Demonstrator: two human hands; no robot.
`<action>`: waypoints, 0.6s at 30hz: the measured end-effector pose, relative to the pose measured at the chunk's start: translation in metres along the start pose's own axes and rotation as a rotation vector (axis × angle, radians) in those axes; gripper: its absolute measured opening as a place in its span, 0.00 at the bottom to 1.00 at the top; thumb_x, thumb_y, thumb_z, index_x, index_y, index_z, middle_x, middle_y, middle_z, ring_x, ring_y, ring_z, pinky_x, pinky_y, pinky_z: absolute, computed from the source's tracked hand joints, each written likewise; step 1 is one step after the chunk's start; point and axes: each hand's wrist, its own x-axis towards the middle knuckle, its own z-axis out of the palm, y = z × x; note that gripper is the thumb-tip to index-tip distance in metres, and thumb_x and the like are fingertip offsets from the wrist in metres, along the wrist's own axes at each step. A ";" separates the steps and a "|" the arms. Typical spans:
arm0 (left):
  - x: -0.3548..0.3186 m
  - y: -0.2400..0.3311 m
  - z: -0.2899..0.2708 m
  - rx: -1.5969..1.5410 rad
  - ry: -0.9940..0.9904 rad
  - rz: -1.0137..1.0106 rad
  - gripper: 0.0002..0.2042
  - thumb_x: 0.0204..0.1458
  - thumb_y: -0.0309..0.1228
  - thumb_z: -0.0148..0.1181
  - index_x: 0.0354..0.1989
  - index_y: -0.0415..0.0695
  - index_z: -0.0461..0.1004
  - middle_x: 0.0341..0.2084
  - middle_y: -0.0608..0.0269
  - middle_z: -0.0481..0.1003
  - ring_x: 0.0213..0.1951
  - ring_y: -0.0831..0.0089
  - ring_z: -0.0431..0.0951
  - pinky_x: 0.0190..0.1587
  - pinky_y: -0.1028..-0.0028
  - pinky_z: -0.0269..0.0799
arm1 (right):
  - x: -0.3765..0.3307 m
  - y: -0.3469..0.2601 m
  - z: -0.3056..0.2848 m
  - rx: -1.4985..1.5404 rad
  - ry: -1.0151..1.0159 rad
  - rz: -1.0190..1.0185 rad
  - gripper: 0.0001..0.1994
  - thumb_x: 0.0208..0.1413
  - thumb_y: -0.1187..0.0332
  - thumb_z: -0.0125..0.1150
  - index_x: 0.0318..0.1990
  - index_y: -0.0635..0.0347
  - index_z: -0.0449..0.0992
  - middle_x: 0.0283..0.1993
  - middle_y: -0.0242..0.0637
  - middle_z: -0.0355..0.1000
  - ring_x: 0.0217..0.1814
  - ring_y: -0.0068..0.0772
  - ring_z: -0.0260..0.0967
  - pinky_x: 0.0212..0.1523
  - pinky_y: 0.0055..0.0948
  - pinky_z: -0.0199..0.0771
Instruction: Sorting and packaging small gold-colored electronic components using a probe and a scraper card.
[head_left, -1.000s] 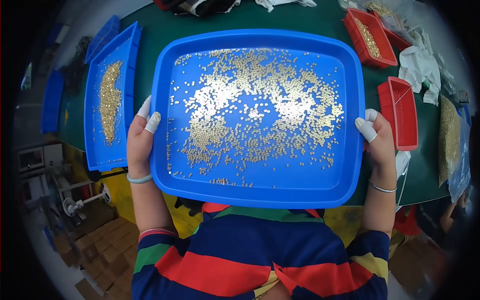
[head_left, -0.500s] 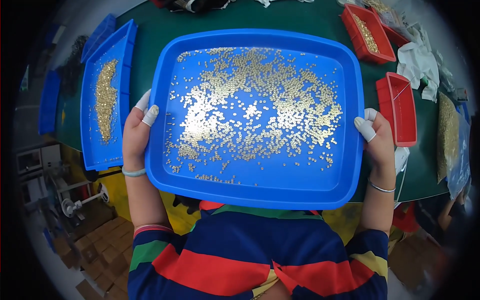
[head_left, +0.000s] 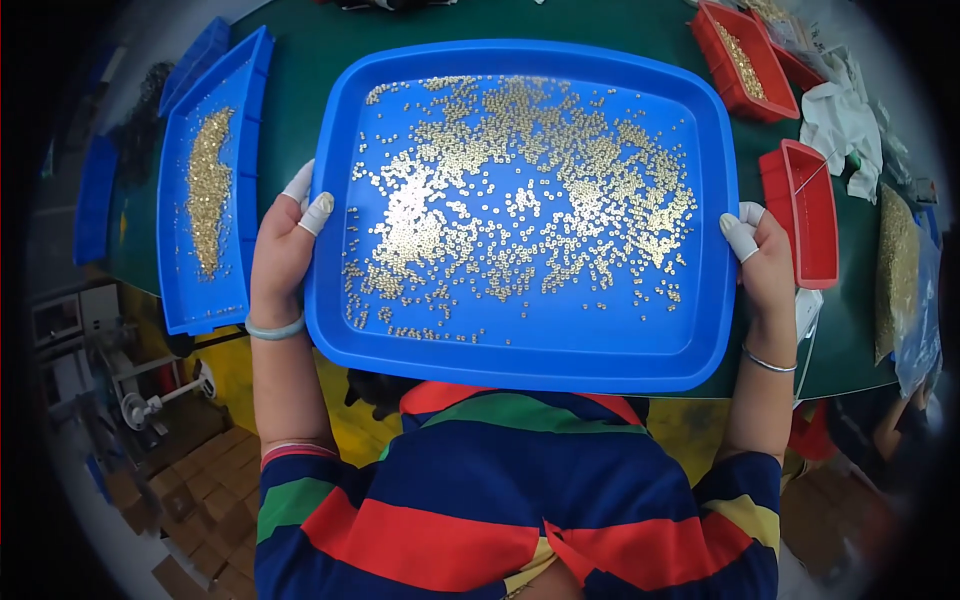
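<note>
A large blue plastic tray [head_left: 520,366] is held up in front of me by both hands. Many tiny gold-coloured round metal pieces [head_left: 415,215] lie scattered over its bottom, thicker at the far side and toward both sides. My left hand [head_left: 285,245] grips the left rim, thumb on top. My right hand [head_left: 765,260] grips the right rim the same way. White finger covers sit on fingers of both hands; the fingers beneath the tray are hidden.
On the green table [head_left: 300,60], a blue bin [head_left: 245,160] with a gold heap stands left. At right are a red bin [head_left: 722,75] with gold pieces, another red bin [head_left: 815,215], white cloth [head_left: 840,120] and a bag of gold pieces [head_left: 893,270]. Another person's arm [head_left: 890,430] shows at right.
Both hands have moved the tray slightly away from me and a little to the right. The gold pieces have shifted slightly within it.
</note>
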 end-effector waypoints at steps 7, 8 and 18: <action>-0.005 -0.011 -0.034 -0.010 -0.040 -0.016 0.24 0.55 0.27 0.47 0.59 0.32 0.52 0.45 0.55 0.70 0.44 0.75 0.71 0.45 0.80 0.67 | -0.018 -0.008 0.035 0.038 -0.014 0.015 0.08 0.54 0.70 0.54 0.35 0.67 0.71 0.22 0.26 0.67 0.22 0.12 0.60 0.24 0.13 0.60; -0.006 -0.011 -0.035 -0.012 -0.037 -0.021 0.24 0.55 0.27 0.47 0.59 0.32 0.52 0.45 0.55 0.70 0.44 0.75 0.71 0.45 0.80 0.67 | -0.020 -0.005 0.038 0.061 0.013 -0.013 0.09 0.54 0.69 0.54 0.38 0.67 0.70 0.26 0.29 0.69 0.25 0.13 0.63 0.27 0.13 0.62; -0.013 -0.017 -0.055 0.077 -0.005 -0.035 0.27 0.54 0.28 0.51 0.60 0.33 0.49 0.45 0.54 0.70 0.45 0.74 0.71 0.48 0.78 0.64 | -0.038 -0.018 0.064 -0.527 0.432 -0.507 0.22 0.46 0.72 0.61 0.51 0.65 0.67 0.26 0.30 0.65 0.24 0.17 0.56 0.25 0.17 0.59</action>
